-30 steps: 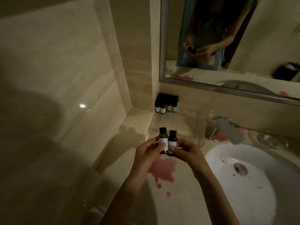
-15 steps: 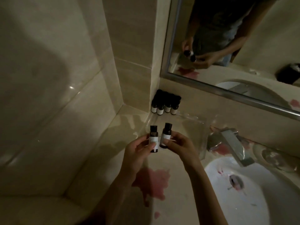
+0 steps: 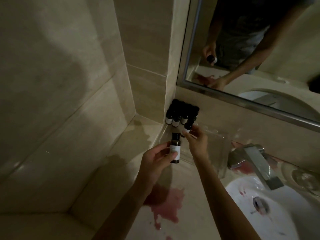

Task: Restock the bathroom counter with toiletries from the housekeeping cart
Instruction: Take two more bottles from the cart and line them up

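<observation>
My left hand (image 3: 156, 161) holds a small dark bottle with a white label (image 3: 175, 148) upright above the beige counter (image 3: 135, 139). My right hand (image 3: 195, 141) pinches a second dark bottle (image 3: 188, 126), tilted, right beside a cluster of several like bottles (image 3: 176, 113) that stands in the back corner under the mirror. The held bottle's cap overlaps the cluster's right side; whether it touches is unclear.
A clear plastic tray (image 3: 213, 141) lies on the counter right of the cluster. A metal faucet (image 3: 258, 163) juts over the white sink (image 3: 259, 213). A pink spill (image 3: 168, 203) stains the counter near my arms. The mirror (image 3: 251, 49) reflects my hands. Tiled walls close the left.
My right hand has reached forward with its bottle from beside the left hand to the corner cluster. My left hand and its bottle stay back. The view has moved closer.
</observation>
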A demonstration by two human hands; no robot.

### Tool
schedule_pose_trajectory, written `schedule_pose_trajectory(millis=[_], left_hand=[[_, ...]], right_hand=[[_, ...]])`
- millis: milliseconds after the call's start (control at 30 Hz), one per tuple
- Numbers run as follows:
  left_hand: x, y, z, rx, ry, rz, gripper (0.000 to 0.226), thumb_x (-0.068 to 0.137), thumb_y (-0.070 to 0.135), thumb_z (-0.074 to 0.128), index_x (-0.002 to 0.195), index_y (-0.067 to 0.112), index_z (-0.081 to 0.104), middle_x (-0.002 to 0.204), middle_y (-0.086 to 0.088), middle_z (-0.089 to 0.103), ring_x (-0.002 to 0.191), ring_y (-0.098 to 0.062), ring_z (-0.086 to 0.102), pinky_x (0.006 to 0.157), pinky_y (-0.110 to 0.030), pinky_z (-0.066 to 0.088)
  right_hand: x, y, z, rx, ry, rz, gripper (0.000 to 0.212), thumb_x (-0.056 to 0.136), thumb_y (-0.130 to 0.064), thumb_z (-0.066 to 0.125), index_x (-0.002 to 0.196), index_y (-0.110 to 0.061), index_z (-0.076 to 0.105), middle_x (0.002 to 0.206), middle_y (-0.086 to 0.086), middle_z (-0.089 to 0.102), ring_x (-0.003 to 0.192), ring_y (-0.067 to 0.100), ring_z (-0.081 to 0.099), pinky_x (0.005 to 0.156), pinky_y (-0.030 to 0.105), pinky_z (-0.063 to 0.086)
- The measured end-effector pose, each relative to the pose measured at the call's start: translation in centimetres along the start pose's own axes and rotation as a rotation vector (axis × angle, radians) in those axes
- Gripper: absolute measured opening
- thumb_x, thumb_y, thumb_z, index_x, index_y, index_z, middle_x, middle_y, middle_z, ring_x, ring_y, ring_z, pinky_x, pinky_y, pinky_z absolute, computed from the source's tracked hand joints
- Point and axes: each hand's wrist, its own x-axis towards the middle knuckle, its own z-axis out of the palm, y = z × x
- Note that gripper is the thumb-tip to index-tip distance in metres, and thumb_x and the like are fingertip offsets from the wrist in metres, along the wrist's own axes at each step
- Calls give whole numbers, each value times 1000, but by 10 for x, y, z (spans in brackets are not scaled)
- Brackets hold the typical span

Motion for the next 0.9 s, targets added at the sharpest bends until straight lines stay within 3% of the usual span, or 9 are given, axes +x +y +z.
schedule_pose_trajectory(millis=[267, 400, 533, 700, 767, 833, 900], left_hand=[[-1, -13, 0, 14, 9, -13, 32, 85, 4, 67, 117, 11, 67, 103, -3, 74, 99, -14, 69, 82, -24, 55], [1, -15, -3, 5, 15, -18, 36, 85, 3, 67, 120, 6, 64, 107, -8, 73, 101, -16, 69, 80, -23, 55], [-1, -16, -4, -17, 0, -21, 34, 84, 5, 69, 118, 7, 65, 107, -9, 72, 102, -18, 68, 79, -23, 54], [-1, -16, -5, -33, 13, -44, 33, 84, 5, 68, 117, 12, 65, 106, -6, 73, 102, -16, 68, 80, -25, 54], [-2, -16, -6, -29, 23, -48, 34, 84, 5, 67, 118, 11, 65, 107, -5, 73, 102, -15, 68, 80, -25, 54], [-2, -15, -6, -21, 26, -50, 34, 85, 6, 67, 119, 11, 65, 106, -4, 73, 101, -14, 68, 81, -24, 55], [-2, -14, -6, -26, 25, -50, 32, 86, 7, 67, 118, 13, 66, 103, -1, 74, 100, -13, 69, 81, -23, 55]], right_hand=[[20, 19, 21, -126, 179, -54, 32, 81, -13, 76, 110, -14, 63, 103, -1, 69, 93, 10, 66, 84, 35, 57], [21, 16, 30, -118, 221, -72, 31, 82, -16, 76, 108, -14, 61, 103, -5, 66, 93, 7, 63, 83, 24, 54], [21, 11, 35, -83, 273, -51, 29, 80, -12, 76, 103, -14, 59, 97, -6, 63, 91, 6, 61, 73, 10, 48], [20, 13, 37, -87, 294, -61, 22, 80, -10, 76, 93, -13, 58, 93, -1, 63, 91, 14, 62, 67, 2, 43], [17, 12, 36, -101, 280, -74, 20, 81, -12, 75, 89, -19, 58, 94, -1, 63, 94, 15, 63, 70, 7, 45], [13, 11, 30, -105, 248, -61, 22, 82, -15, 74, 90, -27, 57, 101, -2, 64, 97, 14, 63, 77, 19, 50], [6, 8, 18, -62, 195, -4, 18, 84, -18, 73, 99, -21, 61, 105, -2, 66, 95, 12, 65, 81, 28, 54]])
